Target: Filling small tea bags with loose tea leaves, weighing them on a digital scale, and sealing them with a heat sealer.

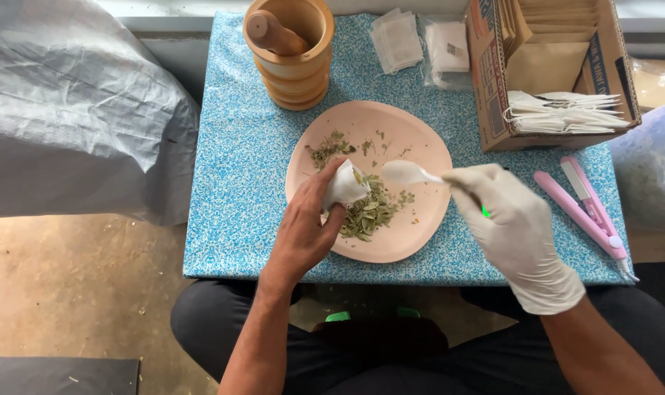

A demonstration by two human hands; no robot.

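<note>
Hands over pink plate [420, 143] of dried leaves [369, 212]

Left hand [307, 227] pinching small white pouch [345, 185] above leaves; gloved right hand [512, 219] gripping white spoon [408, 172], bowl just beside pouch.

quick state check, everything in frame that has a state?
left hand: bare, holding the small white bag open over the plate
small white bag: open, tilted
right hand: gloved, holding the white spoon
white spoon: bowl looks empty, beside the bag
pink plate: loose dried leaves on it
dried leaves: heaped by the bag
wooden mortar: upright, pestle inside
cardboard box: open, bags inside
pink sealer: open, untouched
</note>
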